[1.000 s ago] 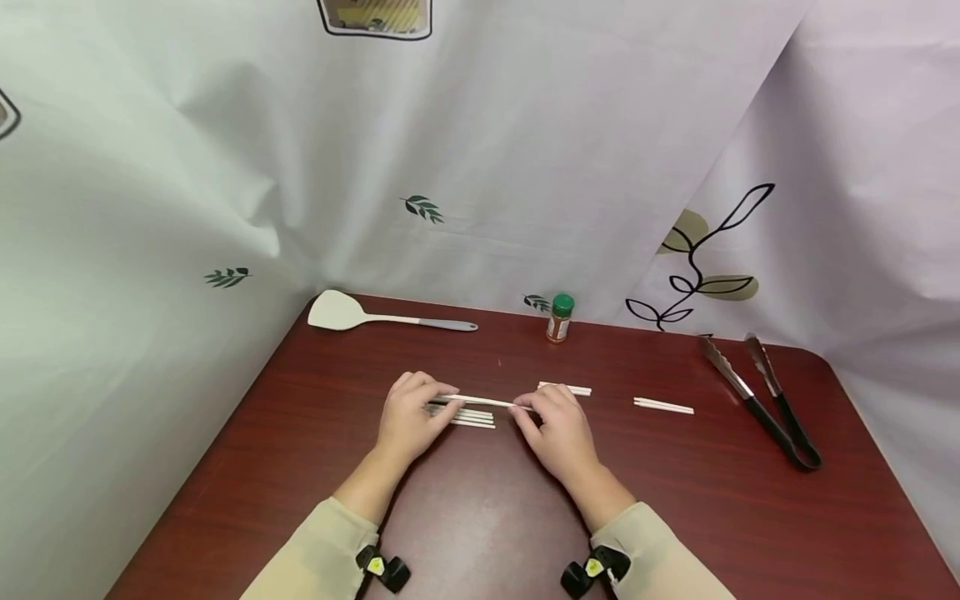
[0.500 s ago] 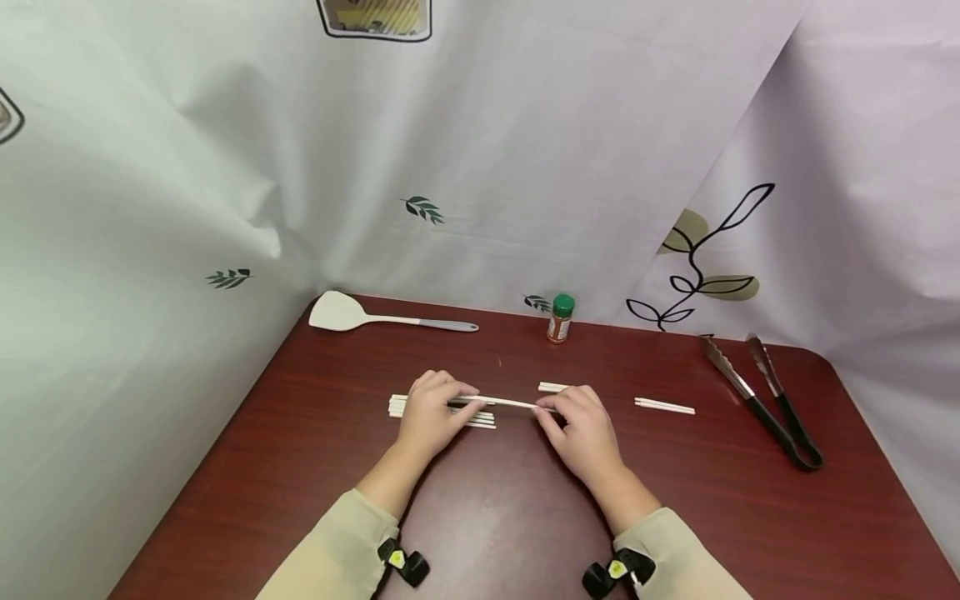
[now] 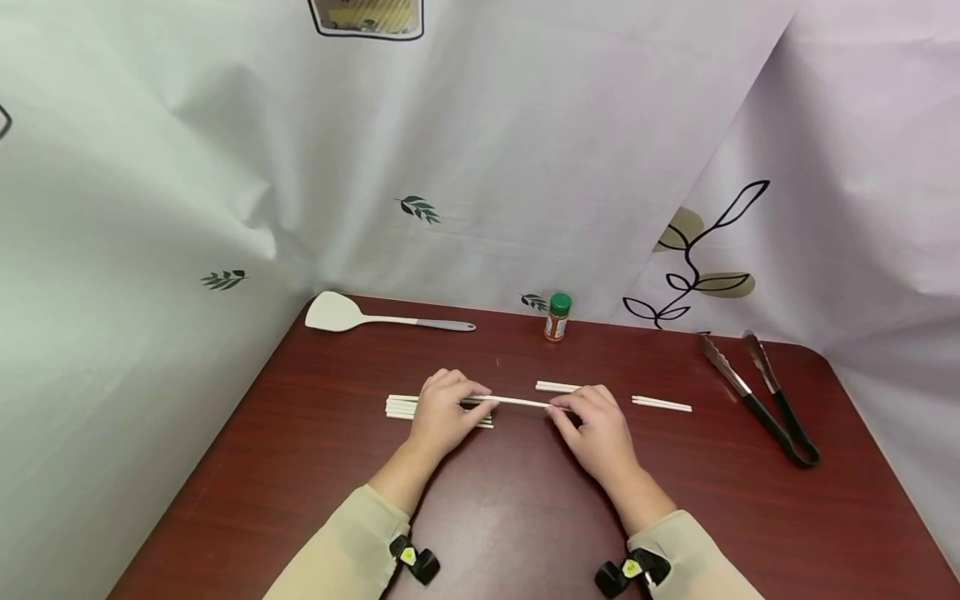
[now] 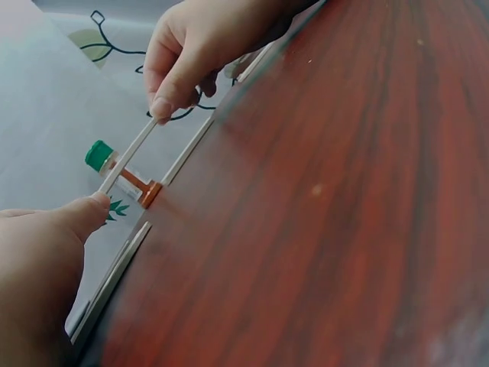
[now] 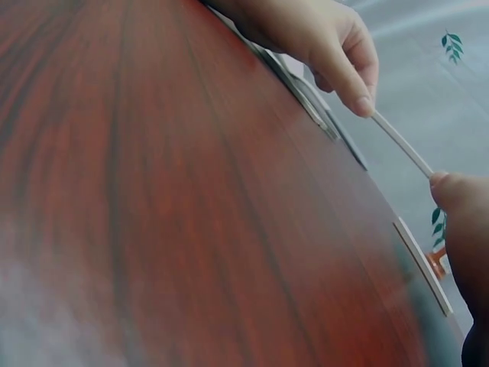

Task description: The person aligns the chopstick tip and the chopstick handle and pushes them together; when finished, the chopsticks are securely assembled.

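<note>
left hand (image 3: 444, 414) and right hand (image 3: 597, 433) pinched closed, thumb to fingers, on a chopstick (image 3: 521, 402) (possibly two) spanning left's 3 o'clock to right's 9. should be light, stiff, slightly slick; bending could snap it. hold near ends.

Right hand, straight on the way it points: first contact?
Likely the two white sticks just beyond the right hand; height is unclear, so it might clear them toward the green-capped bottle.
</note>
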The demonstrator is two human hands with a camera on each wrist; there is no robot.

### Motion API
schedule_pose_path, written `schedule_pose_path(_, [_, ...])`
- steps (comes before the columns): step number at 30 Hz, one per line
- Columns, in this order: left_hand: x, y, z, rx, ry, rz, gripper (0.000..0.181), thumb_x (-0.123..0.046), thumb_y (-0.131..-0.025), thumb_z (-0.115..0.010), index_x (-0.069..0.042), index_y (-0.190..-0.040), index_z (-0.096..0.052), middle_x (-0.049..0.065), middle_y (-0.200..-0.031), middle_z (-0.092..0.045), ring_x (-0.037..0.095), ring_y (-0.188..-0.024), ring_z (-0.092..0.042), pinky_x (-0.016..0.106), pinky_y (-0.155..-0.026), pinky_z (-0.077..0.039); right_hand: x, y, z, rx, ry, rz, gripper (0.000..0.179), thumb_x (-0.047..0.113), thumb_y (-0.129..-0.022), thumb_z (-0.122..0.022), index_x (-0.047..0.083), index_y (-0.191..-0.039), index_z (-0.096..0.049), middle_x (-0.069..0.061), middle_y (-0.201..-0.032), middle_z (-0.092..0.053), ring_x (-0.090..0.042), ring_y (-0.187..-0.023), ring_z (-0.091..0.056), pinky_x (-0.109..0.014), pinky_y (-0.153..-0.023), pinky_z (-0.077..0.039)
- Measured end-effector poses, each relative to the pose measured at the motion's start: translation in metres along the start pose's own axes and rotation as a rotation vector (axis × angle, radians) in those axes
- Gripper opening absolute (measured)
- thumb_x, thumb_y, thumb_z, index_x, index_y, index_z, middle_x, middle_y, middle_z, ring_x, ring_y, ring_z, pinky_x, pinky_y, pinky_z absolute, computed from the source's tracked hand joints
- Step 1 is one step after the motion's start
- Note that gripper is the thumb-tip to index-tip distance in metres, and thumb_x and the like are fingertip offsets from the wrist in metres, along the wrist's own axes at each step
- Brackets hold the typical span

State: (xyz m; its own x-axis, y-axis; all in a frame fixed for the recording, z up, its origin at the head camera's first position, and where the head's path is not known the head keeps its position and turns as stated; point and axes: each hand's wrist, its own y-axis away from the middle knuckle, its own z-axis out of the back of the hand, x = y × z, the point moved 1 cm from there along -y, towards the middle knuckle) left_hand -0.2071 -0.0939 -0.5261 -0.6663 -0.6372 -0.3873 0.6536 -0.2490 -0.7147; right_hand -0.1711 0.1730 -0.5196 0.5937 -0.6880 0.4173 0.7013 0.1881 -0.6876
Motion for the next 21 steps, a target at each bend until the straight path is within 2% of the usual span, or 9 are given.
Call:
schedule_pose_path(12, [-0.013, -0.006, -0.011, 0.037, 0.014, -0.025, 0.017, -0.029, -0.080, -0.095, -0.019, -0.088, -0.084, -0.007, -0.076, -0.064, 0.018, -0.072, -0.056, 0.039, -0.076, -0.049, -0.012, 0.006, 0.016, -0.062, -0.027, 0.061, 0.010, 0.012, -0.084, -0.090, 0.011, -0.090, -0.082, 0.006, -0.084, -0.070, -0.022, -0.085, -0.061, -0.031, -0.079, -0.046])
schedule_pose_path(21, [-0.022, -0.010, -0.021, 0.036, 0.022, -0.052, 0.017, -0.028, -0.078, -0.096, -0.019, -0.087, -0.084, -0.007, -0.075, -0.063, 0.017, -0.070, -0.055, 0.039, -0.073, -0.049, -0.020, 0.008, 0.026, -0.120, -0.056, 0.089, 0.015, 0.006, -0.079, -0.090, 0.012, -0.090, -0.083, 0.007, -0.083, -0.071, -0.021, -0.082, -0.062, -0.031, -0.077, -0.046])
